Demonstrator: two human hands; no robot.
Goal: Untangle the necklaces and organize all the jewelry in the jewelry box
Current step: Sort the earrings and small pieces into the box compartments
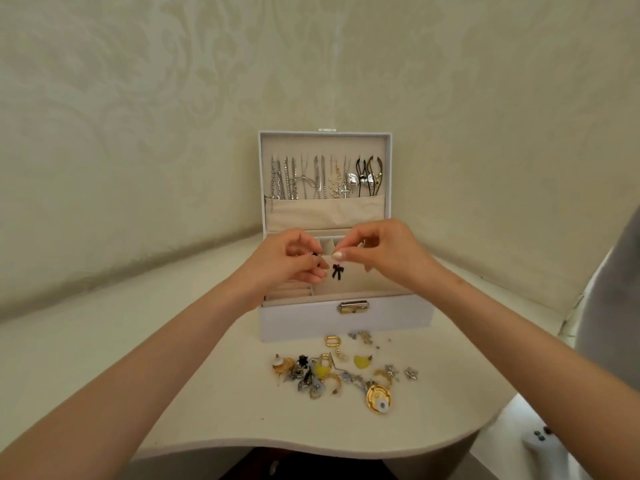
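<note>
Over the open white jewelry box (346, 320), mid-frame, our right hand (384, 251) pinched a black bow earring (337, 271) hanging down, just beside our left hand (291, 261), which pinched a tiny piece (313, 253).

White jewelry box (346, 322), beige lining; black bow earring (337, 271); damask-patterned cream wall (173, 98).

There is one jewelry box (346, 323); above its tray the left hand (294, 261) pinches one tiny piece (313, 253) and the right hand (384, 251) one black bow (337, 271). Roughly a dozen necklaces (322, 178) hang in the box's lid, too crowded to count exactly. In front of the box lie two yellow hearts (361, 362), two silver stars (411, 373), one gold oblong ring (333, 341) and one gold disc (378, 400), amid a tangle that cannot be counted.
</note>
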